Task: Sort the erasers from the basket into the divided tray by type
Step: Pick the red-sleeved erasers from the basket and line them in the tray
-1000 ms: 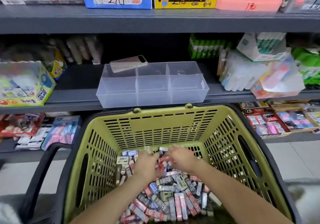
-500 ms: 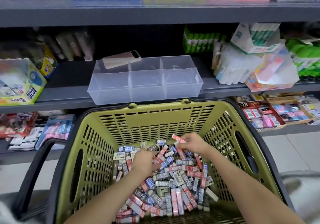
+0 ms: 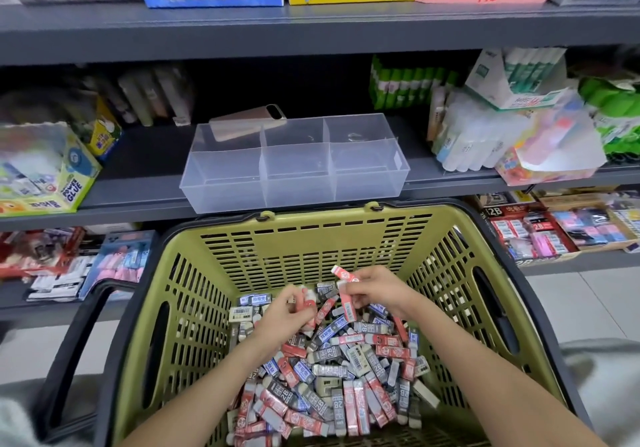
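Note:
A green basket [image 3: 318,238] with black handles holds a heap of wrapped erasers [image 3: 329,377] in red, blue and grey sleeves. My right hand [image 3: 377,290] grips red-sleeved erasers [image 3: 346,294] just above the heap's far end, one sticking up past the fingers. My left hand [image 3: 287,315] is closed on a red eraser [image 3: 306,304] beside it. A clear divided tray [image 3: 294,187] with three compartments sits on the shelf behind the basket; nothing shows inside it.
A phone [image 3: 247,122] leans behind the tray's left compartment. A glue box [image 3: 41,173] stands left on the same grey shelf [image 3: 138,183], plastic packs [image 3: 512,141] right. Eraser displays [image 3: 554,232] fill the lower shelf.
Both hands rose from the heap holding red erasers. My right hand moved right and up, then back toward my left hand. The view tilted slightly.

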`<state>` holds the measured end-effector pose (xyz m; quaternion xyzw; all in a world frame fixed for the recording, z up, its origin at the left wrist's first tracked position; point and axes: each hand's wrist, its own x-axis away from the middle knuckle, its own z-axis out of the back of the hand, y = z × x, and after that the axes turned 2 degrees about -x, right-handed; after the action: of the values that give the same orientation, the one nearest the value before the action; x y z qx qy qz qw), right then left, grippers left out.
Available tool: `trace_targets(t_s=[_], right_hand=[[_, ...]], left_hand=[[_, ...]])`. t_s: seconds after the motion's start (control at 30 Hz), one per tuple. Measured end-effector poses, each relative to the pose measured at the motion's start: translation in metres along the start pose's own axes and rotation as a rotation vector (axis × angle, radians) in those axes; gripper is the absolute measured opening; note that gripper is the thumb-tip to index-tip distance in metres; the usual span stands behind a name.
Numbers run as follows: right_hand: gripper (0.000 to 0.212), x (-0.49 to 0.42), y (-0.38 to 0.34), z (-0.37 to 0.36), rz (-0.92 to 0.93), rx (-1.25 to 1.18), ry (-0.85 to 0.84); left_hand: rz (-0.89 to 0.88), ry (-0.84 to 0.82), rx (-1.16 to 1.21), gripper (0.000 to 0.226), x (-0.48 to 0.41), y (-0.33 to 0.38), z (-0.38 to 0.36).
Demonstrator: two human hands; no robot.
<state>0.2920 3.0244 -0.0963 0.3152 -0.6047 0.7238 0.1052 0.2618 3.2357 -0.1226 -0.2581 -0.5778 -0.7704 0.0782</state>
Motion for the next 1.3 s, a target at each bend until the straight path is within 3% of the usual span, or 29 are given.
trace_targets(t_s=[0.1,0.2,0.3,0.37,0.43,0.5,0.6,0.67,0.73,0.77,0.8,0.87,0.9,1.0,1.13,1.23,1.3], right_hand=[[0.019,0.007,-0.014,-0.01,0.009,-0.132,-0.087],[0.019,0.015,-0.031,-0.028,0.057,-0.234,-0.148],[0.027,0.025,-0.043,-0.052,0.136,-0.28,-0.109],[0.021,0.03,-0.046,-0.066,0.215,-0.239,0.008],[0.016,0.035,-0.048,-0.077,0.321,-0.047,0.204],[0.025,0.039,-0.048,-0.088,0.422,0.276,0.404],[0.027,0.046,-0.044,-0.101,0.515,0.799,0.488],[0.032,0.05,-0.04,-0.095,0.491,0.864,0.253],[0.025,0.055,-0.044,-0.076,0.335,0.408,-0.031],[0.02,0.049,-0.037,-0.063,0.263,0.285,0.011],[0.02,0.038,-0.03,-0.047,0.207,0.321,0.154],[0.025,0.015,-0.007,-0.013,0.079,0.713,0.439],[0.026,0.007,0.007,-0.001,0.002,0.865,0.486],[0.025,-0.013,0.036,0.011,-0.173,0.953,0.368],[0.017,-0.022,0.043,0.014,-0.133,0.76,0.284],[0.014,-0.018,0.039,0.016,-0.132,0.635,0.269],[0.031,-0.009,0.032,0.014,-0.09,0.589,0.316]], left_hand=[[0.064,-0.083,0.361,0.038,0.004,0.02,0.0],[0.101,-0.19,0.566,0.052,0.01,0.04,0.003],[0.102,-0.233,0.716,0.038,0.017,0.047,0.007],[0.114,-0.211,0.827,0.024,0.022,0.049,0.01],[0.147,-0.194,0.855,0.032,0.025,0.053,0.009],[0.172,-0.158,0.811,0.042,0.027,0.055,0.003],[0.203,-0.071,0.839,0.047,0.028,0.052,-0.006],[0.257,-0.054,0.907,0.038,0.028,0.049,-0.003],[0.283,-0.012,0.93,0.021,0.026,0.047,0.004],[0.294,0.01,0.914,0.018,0.025,0.047,0.007],[0.306,0.009,0.902,0.019,0.025,0.047,0.01],[0.323,-0.041,0.909,0.026,0.025,0.048,0.014],[0.327,-0.065,0.911,0.029,0.025,0.048,0.015],[0.326,-0.119,0.888,0.036,0.024,0.046,0.019],[0.35,-0.073,0.89,0.031,0.019,0.039,0.024],[0.358,-0.015,0.942,0.042,0.017,0.033,0.027],[0.361,-0.008,0.974,0.041,0.016,0.028,0.028]])
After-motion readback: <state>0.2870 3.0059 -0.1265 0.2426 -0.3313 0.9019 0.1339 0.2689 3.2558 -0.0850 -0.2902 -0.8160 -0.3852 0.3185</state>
